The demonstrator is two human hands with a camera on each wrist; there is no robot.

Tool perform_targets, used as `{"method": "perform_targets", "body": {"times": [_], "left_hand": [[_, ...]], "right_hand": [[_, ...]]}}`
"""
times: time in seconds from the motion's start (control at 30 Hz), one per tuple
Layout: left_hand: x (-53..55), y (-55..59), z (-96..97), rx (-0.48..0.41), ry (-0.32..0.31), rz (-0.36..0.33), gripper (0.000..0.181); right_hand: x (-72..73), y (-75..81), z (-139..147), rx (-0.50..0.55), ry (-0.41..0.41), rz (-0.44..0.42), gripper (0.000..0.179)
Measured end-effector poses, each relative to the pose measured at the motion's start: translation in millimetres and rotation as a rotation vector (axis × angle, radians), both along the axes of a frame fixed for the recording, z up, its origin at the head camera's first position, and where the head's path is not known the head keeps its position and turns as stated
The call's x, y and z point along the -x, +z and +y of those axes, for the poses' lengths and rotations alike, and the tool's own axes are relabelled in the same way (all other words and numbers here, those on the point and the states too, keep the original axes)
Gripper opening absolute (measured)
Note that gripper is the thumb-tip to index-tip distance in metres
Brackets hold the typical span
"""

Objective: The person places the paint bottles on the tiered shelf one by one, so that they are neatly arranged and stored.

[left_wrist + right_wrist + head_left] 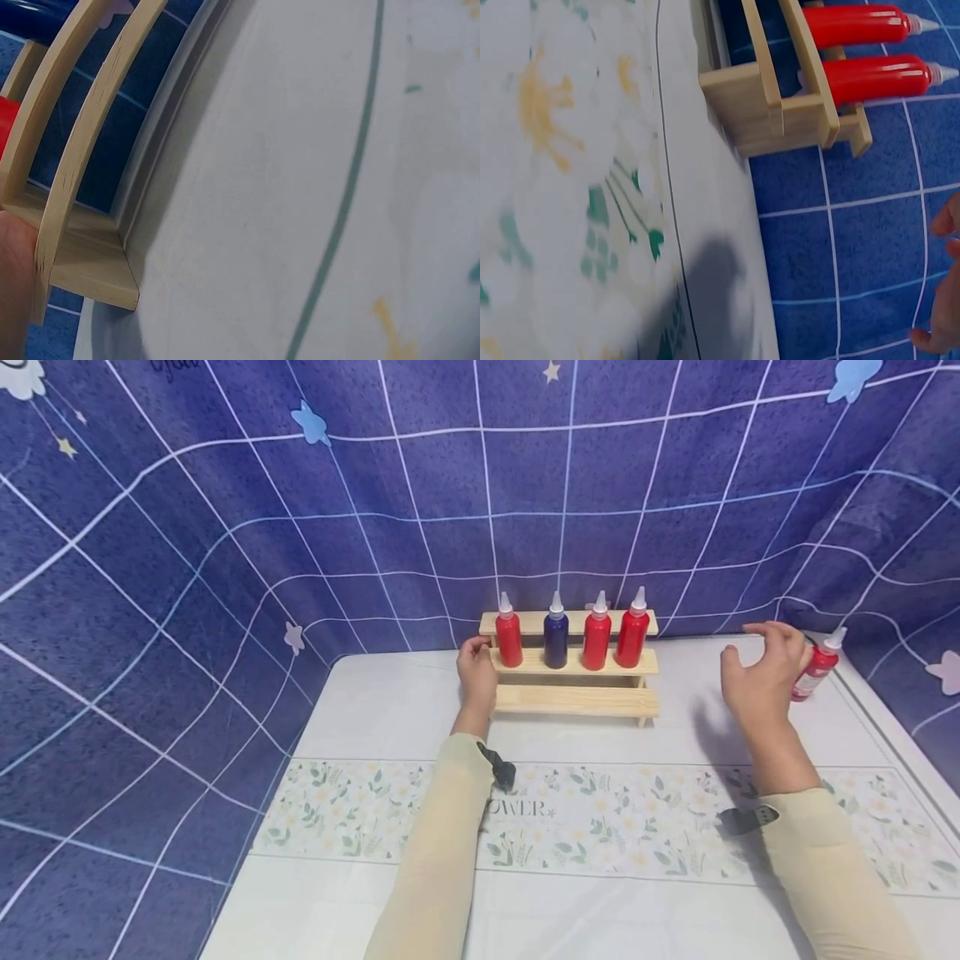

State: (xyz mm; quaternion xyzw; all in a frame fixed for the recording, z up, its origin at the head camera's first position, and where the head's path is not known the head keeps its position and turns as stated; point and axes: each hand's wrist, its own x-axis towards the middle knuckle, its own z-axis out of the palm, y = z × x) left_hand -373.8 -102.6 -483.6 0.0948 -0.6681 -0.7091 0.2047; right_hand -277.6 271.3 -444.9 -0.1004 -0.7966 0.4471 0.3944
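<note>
A three-step wooden rack (577, 700) stands toward the back of the table. On its middle step are three red squeeze bottles (597, 642) and a dark blue squeeze bottle (556, 640), all upright with white nozzle tips. My left hand (477, 675) holds the rack's left end, with its fingers bent at the middle step; the left wrist view shows only part of this hand (16, 277). To the right of the rack, my right hand (767, 681) is raised with thumb and fingers spread apart and nothing between them. Behind it, a labelled red bottle (816, 670) is partly hidden.
The white table (375, 710) carries a floral printed band (622, 818) across its front part. A blue curtain (420, 543) with a pale grid hangs behind and at both sides. Along the right runs the table's edge (892, 727).
</note>
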Motion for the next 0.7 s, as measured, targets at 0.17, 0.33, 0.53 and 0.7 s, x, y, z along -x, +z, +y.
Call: {"method": "perform_targets", "body": {"times": [0.17, 0.33, 0.53, 0.7], "left_hand": [[-0.1, -0.8, -1.8, 0.003, 0.000, -0.003, 0.021], [1.7, -0.3, -2.0, 0.016, 0.000, 0.001, 0.020], [0.7, 2.6, -2.1, 0.003, 0.007, 0.002, 0.020], [1.9, -1.8, -2.1, -0.010, -0.001, 0.005, 0.020]], "right_hand": [[1.3, -3.7, 10.9, 0.025, -0.086, 0.048, 0.046], [1.8, -12.9, 21.5, 0.101, -0.179, 0.129, 0.073], [3.9, -21.4, 36.9, 0.226, -0.276, 0.025, 0.086], [7.7, -29.8, 56.6, 0.360, -0.323, -0.067, 0.085]]}}
